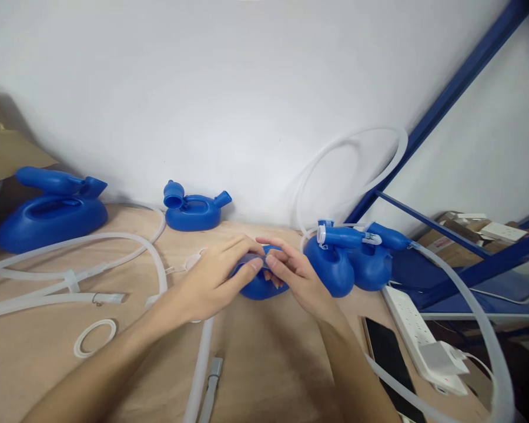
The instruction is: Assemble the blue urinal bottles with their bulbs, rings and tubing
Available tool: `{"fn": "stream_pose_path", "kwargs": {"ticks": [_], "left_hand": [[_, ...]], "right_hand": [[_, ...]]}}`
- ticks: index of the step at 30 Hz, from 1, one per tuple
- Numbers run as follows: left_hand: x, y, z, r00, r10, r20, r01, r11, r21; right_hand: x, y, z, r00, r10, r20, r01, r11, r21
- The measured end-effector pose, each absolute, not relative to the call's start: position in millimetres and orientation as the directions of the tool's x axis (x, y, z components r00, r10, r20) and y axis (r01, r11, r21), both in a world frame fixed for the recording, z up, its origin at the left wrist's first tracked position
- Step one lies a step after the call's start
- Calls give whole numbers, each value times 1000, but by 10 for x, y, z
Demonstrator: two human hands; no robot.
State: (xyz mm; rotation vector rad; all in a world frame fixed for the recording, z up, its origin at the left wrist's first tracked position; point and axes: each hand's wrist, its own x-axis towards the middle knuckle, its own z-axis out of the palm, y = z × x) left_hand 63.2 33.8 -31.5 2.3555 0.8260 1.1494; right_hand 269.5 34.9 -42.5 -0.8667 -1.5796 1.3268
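In the middle of the table a blue plastic urinal bottle (pixel 261 289) sits between my two hands, its upper part mostly covered by fingers. My left hand (pixel 229 271) curls over its top from the left, thumb and fingers closed on it. From the right, my right hand (pixel 297 275) grips the same part, with its thumb close to the left thumb. What the fingertips pinch exactly is hidden. Beside my left hand lies a small white cap with a strap (pixel 191 260). A clear tube (pixel 200 367) runs below my left wrist.
More blue bottles stand at left (pixel 53 220), at the back (pixel 194 217) and at right (pixel 330 267). Coiled clear tubing (pixel 136 239) and a white ring (pixel 94 338) lie at left. At right are a phone (pixel 390 358), a power strip (pixel 412 329) and a blue metal frame (pixel 449 85).
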Motion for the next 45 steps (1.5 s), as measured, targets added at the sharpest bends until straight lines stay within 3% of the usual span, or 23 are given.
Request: {"fn": "stream_pose_path", "kwargs": {"ticks": [2,11,19,22,28,36,45], "left_hand": [[689,330,-335,450,705,547,340,-702,625],[668,384,-377,308,753,581,337,-658,674],[653,332,-330,379,724,576,264,-682,682],[655,317,-297,454,689,564,260,-708,656],[665,320,-309,415,725,549,352,-685,638],[663,271,-279,448,630,634,367,-777,512],[700,234,-302,454,552,700,248,-833,495]], "right_hand": [[2637,338,-443,-361,914,187,-28,190,-981],[2571,315,-485,-284,941,183,-69,170,-983],[2531,236,-476,-232,924,306,-25,309,-951],[2531,226,-493,-202,911,358,-15,363,-932],[2543,222,-510,-187,892,411,11,421,-907],[2507,198,-471,-123,884,451,41,459,-888],[2642,172,-624,-60,901,430,-2,431,-902]]}}
